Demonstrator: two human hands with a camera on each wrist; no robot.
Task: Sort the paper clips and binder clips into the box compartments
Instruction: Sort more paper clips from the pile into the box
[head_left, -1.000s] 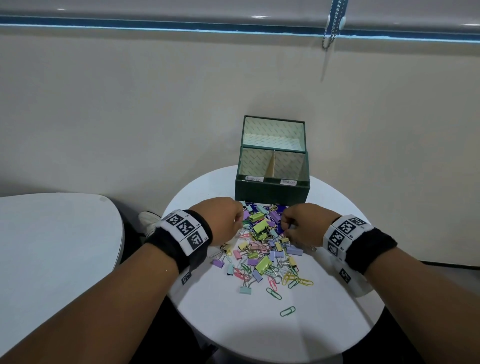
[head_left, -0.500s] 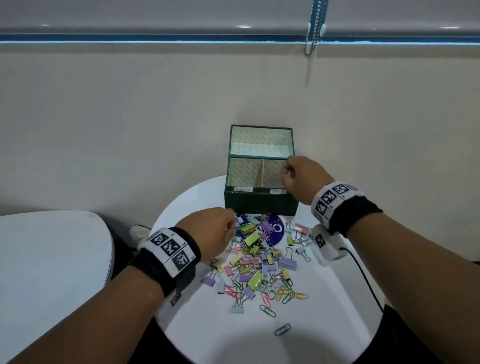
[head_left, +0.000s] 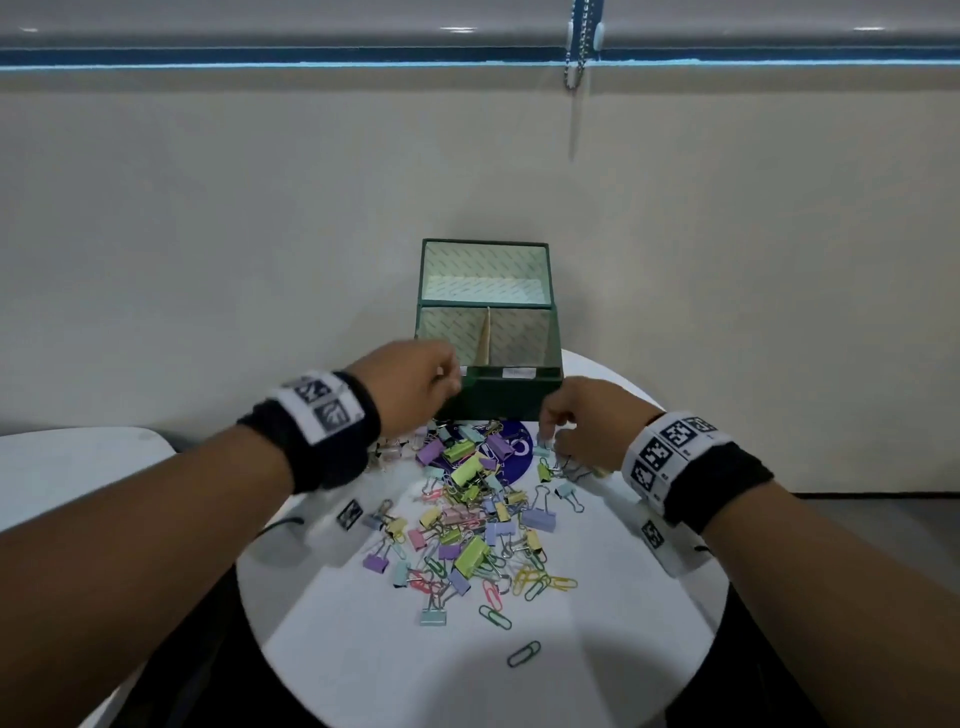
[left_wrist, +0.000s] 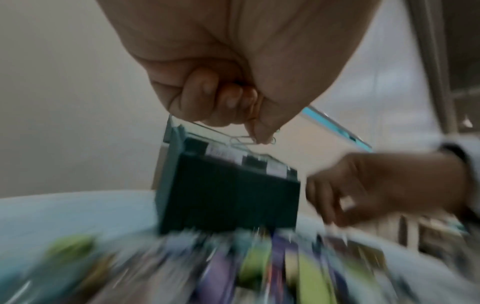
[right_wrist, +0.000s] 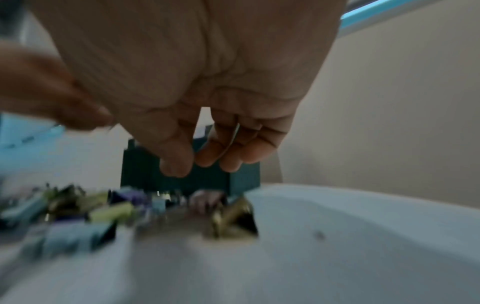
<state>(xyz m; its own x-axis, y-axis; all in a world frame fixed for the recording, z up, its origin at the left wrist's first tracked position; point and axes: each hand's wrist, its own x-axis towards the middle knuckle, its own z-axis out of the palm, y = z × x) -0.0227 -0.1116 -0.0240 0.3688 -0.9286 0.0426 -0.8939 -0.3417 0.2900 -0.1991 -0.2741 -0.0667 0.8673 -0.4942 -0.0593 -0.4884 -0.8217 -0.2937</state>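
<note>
A round white table carried a dark green box with its lid up and a divider splitting it into two compartments, and in front of the box lay a loose heap of pastel binder clips and paper clips. The left hand hung at the box's front left corner, fingers curled and pinching a silver paper clip. The right hand hovered just above the heap's right edge, fingers relaxed and slightly apart, holding nothing.
</note>
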